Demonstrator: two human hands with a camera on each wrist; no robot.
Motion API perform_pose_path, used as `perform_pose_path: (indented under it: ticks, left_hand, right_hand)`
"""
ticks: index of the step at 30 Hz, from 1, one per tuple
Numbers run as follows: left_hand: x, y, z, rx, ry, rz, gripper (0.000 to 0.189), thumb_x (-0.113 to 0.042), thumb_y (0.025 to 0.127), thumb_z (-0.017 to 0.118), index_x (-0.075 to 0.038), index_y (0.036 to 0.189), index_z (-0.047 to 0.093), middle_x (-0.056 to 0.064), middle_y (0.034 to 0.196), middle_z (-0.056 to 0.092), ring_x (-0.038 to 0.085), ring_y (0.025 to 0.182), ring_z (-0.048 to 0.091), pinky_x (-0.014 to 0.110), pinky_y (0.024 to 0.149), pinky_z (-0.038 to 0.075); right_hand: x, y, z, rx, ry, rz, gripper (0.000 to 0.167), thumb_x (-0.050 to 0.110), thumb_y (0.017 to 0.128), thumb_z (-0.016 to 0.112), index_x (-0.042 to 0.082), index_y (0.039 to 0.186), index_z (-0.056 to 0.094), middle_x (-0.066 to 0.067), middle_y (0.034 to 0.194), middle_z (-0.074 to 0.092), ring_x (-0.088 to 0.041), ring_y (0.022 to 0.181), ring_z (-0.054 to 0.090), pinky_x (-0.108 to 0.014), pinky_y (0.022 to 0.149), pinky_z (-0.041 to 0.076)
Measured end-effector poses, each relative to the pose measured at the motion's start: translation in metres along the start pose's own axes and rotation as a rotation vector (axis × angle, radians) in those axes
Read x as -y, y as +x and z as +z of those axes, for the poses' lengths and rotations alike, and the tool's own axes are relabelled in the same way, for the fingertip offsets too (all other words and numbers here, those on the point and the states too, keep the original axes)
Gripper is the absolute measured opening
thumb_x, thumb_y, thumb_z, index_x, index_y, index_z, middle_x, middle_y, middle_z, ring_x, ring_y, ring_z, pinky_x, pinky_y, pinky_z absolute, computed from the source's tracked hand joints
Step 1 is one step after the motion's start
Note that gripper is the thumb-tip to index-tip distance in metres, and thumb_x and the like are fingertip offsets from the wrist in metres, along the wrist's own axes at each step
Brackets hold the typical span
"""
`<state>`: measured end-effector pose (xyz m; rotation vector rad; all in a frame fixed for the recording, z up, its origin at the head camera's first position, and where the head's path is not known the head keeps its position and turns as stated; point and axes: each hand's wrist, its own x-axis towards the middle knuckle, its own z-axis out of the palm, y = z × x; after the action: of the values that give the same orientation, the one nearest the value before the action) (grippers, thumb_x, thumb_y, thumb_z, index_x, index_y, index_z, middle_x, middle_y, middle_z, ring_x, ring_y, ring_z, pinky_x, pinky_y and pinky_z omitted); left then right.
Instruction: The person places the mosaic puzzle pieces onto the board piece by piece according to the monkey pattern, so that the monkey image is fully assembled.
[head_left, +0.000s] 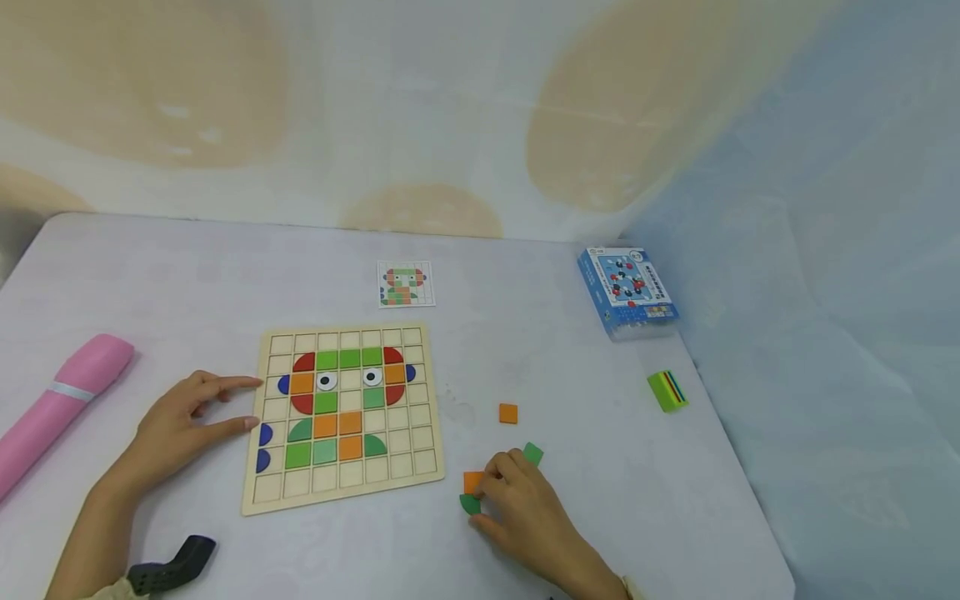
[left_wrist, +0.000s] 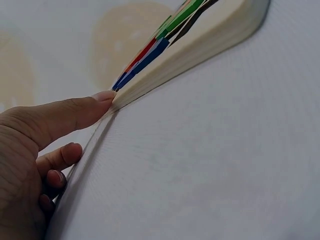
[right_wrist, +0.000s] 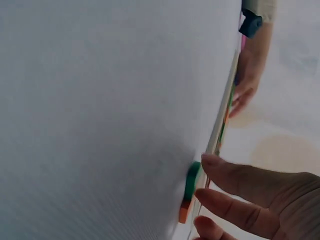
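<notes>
A wooden grid board (head_left: 281, 492) lies on the table with coloured tiles forming a figure with two eye tiles. At the board's left edge, my left hand (head_left: 176, 425) touches it with thumb and index fingertips, the other fingers bent. To the right of the board, my right hand (head_left: 525, 517) is low over loose tiles, thumb and index finger apart. Right at these fingertips lie a dark green quarter-round tile (head_left: 469, 504) and an orange square tile (head_left: 472, 482), the latter partly covered by the fingers. A light green tile (head_left: 533, 453) shows beyond the knuckles.
Another orange square (head_left: 508, 413) lies farther back. A picture card (head_left: 406, 284) is behind the board. Along the right stand a blue box (head_left: 628, 292) and a small green block stack (head_left: 667, 392). A pink roll (head_left: 67, 400) lies at left; a black curved object (head_left: 174, 568) is by the left wrist.
</notes>
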<state>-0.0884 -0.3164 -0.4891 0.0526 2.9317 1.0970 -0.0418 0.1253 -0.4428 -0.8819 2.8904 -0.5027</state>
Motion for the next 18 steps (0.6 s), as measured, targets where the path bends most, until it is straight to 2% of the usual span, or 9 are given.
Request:
perform_pose_path:
  ticks: [5,11,14,18]
  left_hand:
    - [0.000,-0.001,-0.001,-0.010,-0.003,0.003,0.051,-0.040,0.082,0.079,-0.022,0.128,0.067,0.002,0.098,0.054,0.005,0.087,0.037,0.030,0.070,0.031]
    - [0.000,-0.003,-0.002,-0.019,-0.007,0.005,0.051,-0.040,0.082,0.079,-0.022,0.128,0.067,0.002,0.097,0.053,0.005,0.087,0.037,0.029,0.070,0.030]
    - [0.001,-0.003,-0.002,-0.024,-0.010,0.013,0.050,-0.040,0.082,0.080,-0.023,0.128,0.067,0.001,0.097,0.053,0.004,0.087,0.037,0.028,0.070,0.030]
    - [0.001,-0.001,0.001,-0.016,-0.012,0.028,0.050,-0.040,0.083,0.079,-0.024,0.128,0.067,0.000,0.097,0.054,0.004,0.087,0.038,0.028,0.071,0.031]
  right_hand:
    - [0.001,0.001,0.006,-0.042,-0.034,-0.005,0.025,0.025,0.072,0.089,0.014,0.087,0.073,0.007,0.095,0.055,-0.008,0.089,0.044,-0.023,0.078,0.044]
    - [0.003,0.003,0.005,-0.014,-0.027,0.001,0.024,0.025,0.072,0.089,0.013,0.085,0.073,0.008,0.094,0.054,-0.008,0.089,0.045,-0.023,0.078,0.045]
    - [0.007,0.006,0.004,-0.037,-0.033,-0.025,0.017,0.020,0.073,0.087,0.014,0.081,0.073,0.009,0.092,0.054,-0.007,0.087,0.045,-0.022,0.076,0.044]
    - [0.013,0.013,0.005,-0.091,-0.107,-0.073,0.011,0.015,0.075,0.082,0.015,0.074,0.071,0.007,0.091,0.057,-0.009,0.087,0.048,-0.025,0.074,0.043]
